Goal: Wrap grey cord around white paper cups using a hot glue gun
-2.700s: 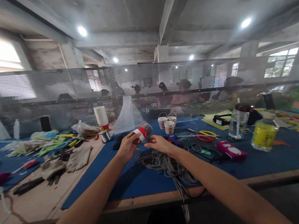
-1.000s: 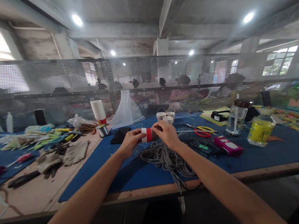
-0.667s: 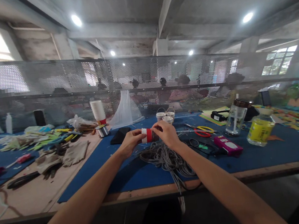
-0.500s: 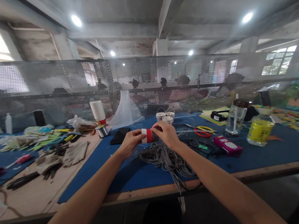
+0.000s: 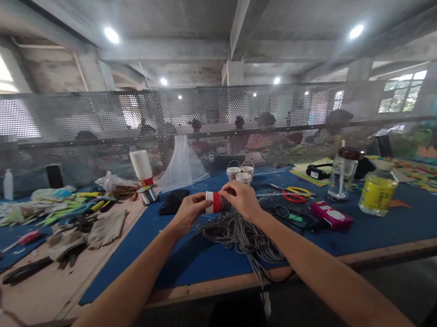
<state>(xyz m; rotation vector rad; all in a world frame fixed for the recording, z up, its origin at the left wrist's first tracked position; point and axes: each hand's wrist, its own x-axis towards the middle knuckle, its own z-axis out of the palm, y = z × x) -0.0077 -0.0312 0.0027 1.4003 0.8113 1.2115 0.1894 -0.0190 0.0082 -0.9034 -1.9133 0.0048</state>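
Observation:
Both my hands hold one small paper cup [image 5: 216, 202] with a red and white band, lying sideways above the blue mat [image 5: 198, 257]. My left hand [image 5: 189, 212] grips its left, open end with curled fingers. My right hand [image 5: 242, 199] is closed over its right end and hides that part. Just below the hands lies a tangled heap of grey cord [image 5: 239, 233], which trails over the table's front edge.
Two small cups with wire handles [image 5: 239, 173] stand behind the hands. To the right lie scissors [image 5: 293, 194], a pink device [image 5: 332, 216], a clear jar [image 5: 339, 174] and a yellow jar [image 5: 376, 194]. Gloves [image 5: 87, 235] and tools lie left; a mesh screen [image 5: 213, 126] backs the table.
My right hand has come up from the cord and closed on the cup's right end. The cup has turned from tilted to level. Over the last second both hands have stayed nearly still.

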